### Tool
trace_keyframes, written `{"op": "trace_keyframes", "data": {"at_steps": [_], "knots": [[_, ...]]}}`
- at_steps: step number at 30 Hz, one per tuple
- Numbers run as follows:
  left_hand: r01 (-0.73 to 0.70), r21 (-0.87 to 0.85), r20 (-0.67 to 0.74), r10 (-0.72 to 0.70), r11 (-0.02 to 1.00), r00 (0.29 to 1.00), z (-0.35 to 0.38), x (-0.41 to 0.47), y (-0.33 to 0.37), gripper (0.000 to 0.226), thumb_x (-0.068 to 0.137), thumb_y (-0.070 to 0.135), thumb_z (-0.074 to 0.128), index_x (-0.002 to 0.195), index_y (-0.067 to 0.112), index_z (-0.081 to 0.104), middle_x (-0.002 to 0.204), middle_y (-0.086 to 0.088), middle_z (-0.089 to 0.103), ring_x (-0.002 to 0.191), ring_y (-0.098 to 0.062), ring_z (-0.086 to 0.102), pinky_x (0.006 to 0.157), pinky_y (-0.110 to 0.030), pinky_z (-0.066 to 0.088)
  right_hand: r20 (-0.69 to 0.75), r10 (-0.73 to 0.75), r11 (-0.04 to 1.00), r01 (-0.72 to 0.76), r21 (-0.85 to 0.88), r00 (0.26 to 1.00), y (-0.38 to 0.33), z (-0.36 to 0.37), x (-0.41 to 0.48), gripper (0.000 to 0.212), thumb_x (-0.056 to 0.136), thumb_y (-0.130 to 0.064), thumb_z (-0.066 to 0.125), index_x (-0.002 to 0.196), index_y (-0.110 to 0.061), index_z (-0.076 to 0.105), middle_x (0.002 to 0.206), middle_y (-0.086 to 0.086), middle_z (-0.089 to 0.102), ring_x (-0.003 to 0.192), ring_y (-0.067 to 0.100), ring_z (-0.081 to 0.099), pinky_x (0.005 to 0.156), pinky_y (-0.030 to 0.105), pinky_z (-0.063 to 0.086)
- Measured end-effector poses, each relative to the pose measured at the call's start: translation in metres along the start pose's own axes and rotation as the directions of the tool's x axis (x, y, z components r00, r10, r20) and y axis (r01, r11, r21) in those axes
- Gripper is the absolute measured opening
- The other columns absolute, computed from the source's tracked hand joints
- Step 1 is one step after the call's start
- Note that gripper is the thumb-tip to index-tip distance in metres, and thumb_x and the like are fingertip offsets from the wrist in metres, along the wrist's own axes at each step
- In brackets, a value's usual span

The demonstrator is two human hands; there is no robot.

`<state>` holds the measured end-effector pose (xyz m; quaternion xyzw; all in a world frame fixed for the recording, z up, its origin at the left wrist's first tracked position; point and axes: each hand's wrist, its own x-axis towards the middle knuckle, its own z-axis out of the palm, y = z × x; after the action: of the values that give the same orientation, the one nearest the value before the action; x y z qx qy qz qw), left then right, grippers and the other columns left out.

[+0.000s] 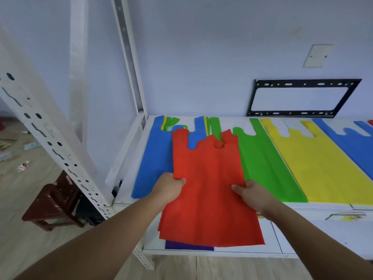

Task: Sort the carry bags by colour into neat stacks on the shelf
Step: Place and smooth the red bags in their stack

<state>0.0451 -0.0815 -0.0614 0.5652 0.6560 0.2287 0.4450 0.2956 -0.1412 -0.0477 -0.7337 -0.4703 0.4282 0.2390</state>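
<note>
A red carry bag (207,178) is held up over the white shelf (314,225), handles pointing away from me. My left hand (168,188) grips its left edge and my right hand (252,196) grips its right edge, thumbs on top. Beneath and behind it lies a mixed pile with a blue bag (154,162) on the left, plus green and yellow handles showing at the back. A green bag (264,164) lies to the right, then a yellow bag (323,168), then another blue bag (355,146). A purple bag (187,246) peeks out under the red one.
A white slotted shelf post (50,142) slants at the left, another upright (131,57) stands at the back corner. A brown stool (54,201) stands on the floor left of the shelf. A black bracket (302,97) hangs on the wall.
</note>
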Motion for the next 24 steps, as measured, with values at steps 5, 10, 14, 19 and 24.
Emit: {"op": "trace_keyframes", "data": {"at_steps": [5,10,14,19,24], "knots": [[-0.259,0.215,-0.144,0.293,0.942,0.945,0.015,0.015,0.047,0.035,0.097,0.038,0.056,0.08,0.01,0.069,0.075,-0.004,0.07,0.072,-0.023,0.068,0.068,-0.038,0.054,-0.167,-0.158,0.982,0.137,-0.13,0.973,-0.018,-0.039,0.011,0.038,0.1,-0.035,0.052,0.078,-0.005,0.062,0.069,0.007,0.063,0.064,0.022,0.059,0.057,0.029,0.039],[-0.513,0.165,-0.345,0.537,0.842,0.77,0.038,0.023,0.139,0.03,0.1,0.039,0.053,0.093,0.014,0.07,0.078,0.002,0.07,0.071,-0.013,0.064,0.064,-0.031,0.046,-0.407,-0.473,0.879,0.45,-0.156,0.781,-0.045,-0.102,0.036,0.028,0.102,-0.034,0.046,0.103,-0.013,0.066,0.093,-0.001,0.067,0.088,0.015,0.06,0.071,0.027,0.04],[-0.596,-0.044,-0.448,0.517,0.802,0.729,0.068,0.021,0.173,0.022,0.095,0.039,0.063,0.092,0.019,0.072,0.08,0.007,0.073,0.075,-0.006,0.069,0.066,-0.029,0.054,-0.465,-0.552,0.807,0.585,-0.088,0.692,-0.038,-0.142,0.046,0.02,0.1,-0.036,0.049,0.104,-0.025,0.066,0.086,-0.015,0.069,0.078,0.0,0.063,0.065,0.016,0.045],[-0.52,-0.34,-0.319,0.424,0.784,0.848,0.102,0.028,0.177,0.017,0.091,0.034,0.07,0.107,0.028,0.07,0.099,0.011,0.076,0.092,-0.006,0.072,0.081,-0.031,0.059,-0.371,-0.493,0.812,0.569,0.129,0.787,-0.007,-0.173,0.072,0.01,0.095,-0.029,0.063,0.103,-0.028,0.069,0.095,-0.012,0.075,0.092,0.007,0.071,0.081,0.033,0.056],[-0.499,-0.392,-0.36,0.37,0.773,0.856,0.102,0.042,0.216,0.019,0.09,0.034,0.07,0.104,0.021,0.074,0.092,0.008,0.078,0.086,-0.007,0.074,0.075,-0.03,0.059,-0.393,-0.49,0.751,0.605,0.265,0.779,-0.034,-0.201,0.077,0.013,0.098,-0.029,0.058,0.098,-0.029,0.071,0.096,-0.01,0.077,0.09,0.008,0.073,0.081,0.034,0.058]]}}
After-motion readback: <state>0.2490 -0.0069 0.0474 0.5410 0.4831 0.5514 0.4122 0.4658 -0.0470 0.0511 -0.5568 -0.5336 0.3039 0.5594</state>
